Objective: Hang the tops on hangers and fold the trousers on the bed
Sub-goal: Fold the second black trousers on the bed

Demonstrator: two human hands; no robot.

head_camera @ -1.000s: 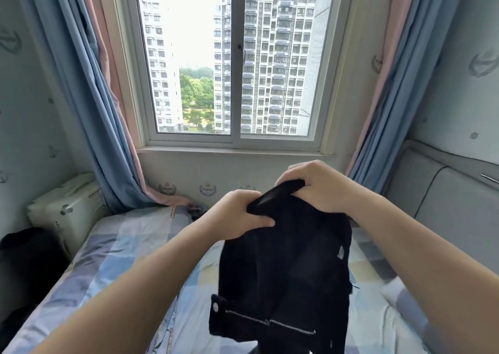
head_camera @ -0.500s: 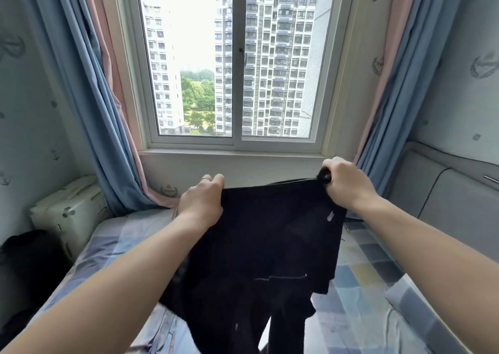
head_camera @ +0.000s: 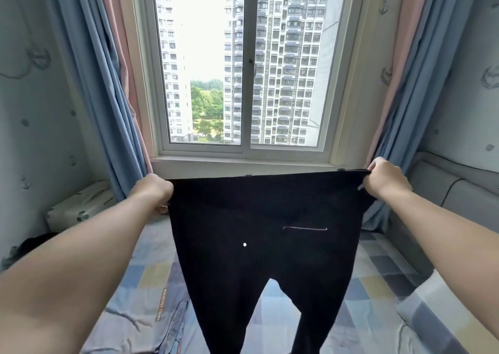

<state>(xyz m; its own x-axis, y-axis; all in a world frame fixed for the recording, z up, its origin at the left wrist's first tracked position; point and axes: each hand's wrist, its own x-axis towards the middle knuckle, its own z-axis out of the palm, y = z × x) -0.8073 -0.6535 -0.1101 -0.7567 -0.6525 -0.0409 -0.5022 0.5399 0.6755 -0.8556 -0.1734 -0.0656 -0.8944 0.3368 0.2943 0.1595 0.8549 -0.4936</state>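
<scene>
The legs of the trousers (head_camera: 264, 218) you held ran off the bottom edge, so their hems were out of sight. Your left hand (head_camera: 154, 189) had its fingertips hidden behind the waistband. The cloth covered the middle of the bed (head_camera: 151, 272). The print on the orange label (head_camera: 161, 303) was too small to read. The left edge cut off a dark bundle (head_camera: 29, 245), unidentifiable.

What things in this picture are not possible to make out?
Head view:
Leg ends of the black trousers: cut by the bottom edge.
Fingertips of the left hand: behind the cloth.
Middle of the bed: behind the trousers.
A dark thing at the left edge: cut off, shadowed.
</scene>
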